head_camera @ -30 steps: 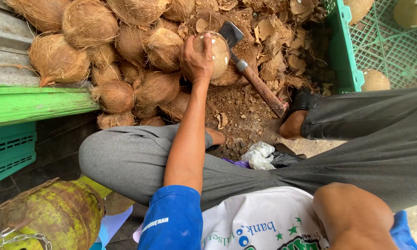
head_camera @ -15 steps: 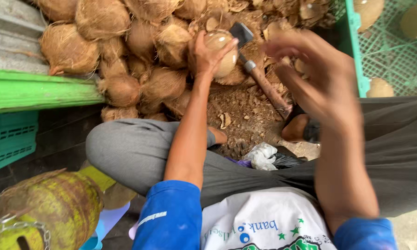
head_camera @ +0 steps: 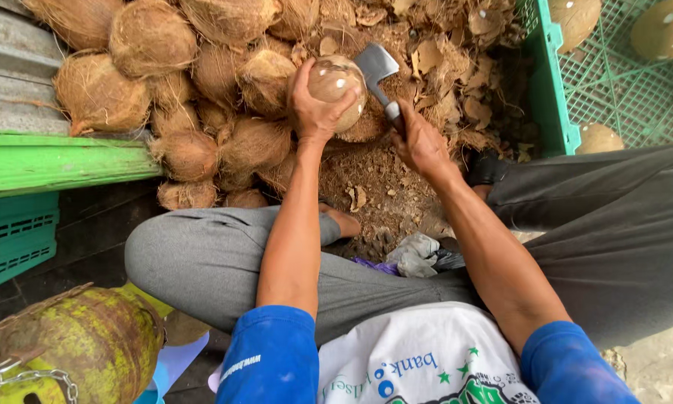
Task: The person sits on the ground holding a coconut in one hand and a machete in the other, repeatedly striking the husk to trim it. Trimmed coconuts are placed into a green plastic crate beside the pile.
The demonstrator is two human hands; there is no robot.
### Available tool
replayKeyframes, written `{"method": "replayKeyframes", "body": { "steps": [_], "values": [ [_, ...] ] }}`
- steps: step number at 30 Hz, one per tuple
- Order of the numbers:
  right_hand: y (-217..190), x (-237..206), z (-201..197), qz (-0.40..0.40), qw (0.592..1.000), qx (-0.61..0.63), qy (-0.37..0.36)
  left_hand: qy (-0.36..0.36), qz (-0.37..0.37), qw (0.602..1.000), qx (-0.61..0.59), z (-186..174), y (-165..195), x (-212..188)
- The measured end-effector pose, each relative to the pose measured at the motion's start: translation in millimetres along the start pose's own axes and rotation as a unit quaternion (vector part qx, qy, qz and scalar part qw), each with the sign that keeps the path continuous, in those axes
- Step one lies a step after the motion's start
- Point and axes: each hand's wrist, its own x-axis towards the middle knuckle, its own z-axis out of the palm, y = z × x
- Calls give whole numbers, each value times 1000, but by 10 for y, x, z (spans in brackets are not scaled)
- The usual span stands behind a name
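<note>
We wear a white shirt (head_camera: pixel 419 359) with short blue sleeves; left sleeve (head_camera: pixel 269 359) carries a small white mark, right sleeve (head_camera: pixel 568 370) plain. Shirt front shows blue lettering, a blue round mark, green stars and a green-black graphic. Forearms bare, left hand (head_camera: pixel 314 108) and right hand (head_camera: pixel 420 142) bare, no gloves, no rings seen. Grey trousers (head_camera: pixel 217 262), smooth cloth, right leg darker grey. One bare foot (head_camera: pixel 342 221) shows.
</note>
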Motion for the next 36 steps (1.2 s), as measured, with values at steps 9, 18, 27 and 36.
{"method": "replayKeyframes", "body": {
  "steps": [9, 18, 27, 36],
  "values": [
    [-359, -354, -454, -22, 954, 292, 71, 50, -31, 983, 175, 273, -148, 170],
    [-384, -312, -153, -10, 987, 160, 25, 45, -90, 982, 161, 193, -175, 108],
    [-387, -329, -198, -30, 984, 161, 71, 57, -54, 983, 167, 219, -217, 35],
    [-467, -309, -156, -30, 982, 178, 48, 81, -24, 979, 184, 257, -160, -29]
  ]
}}
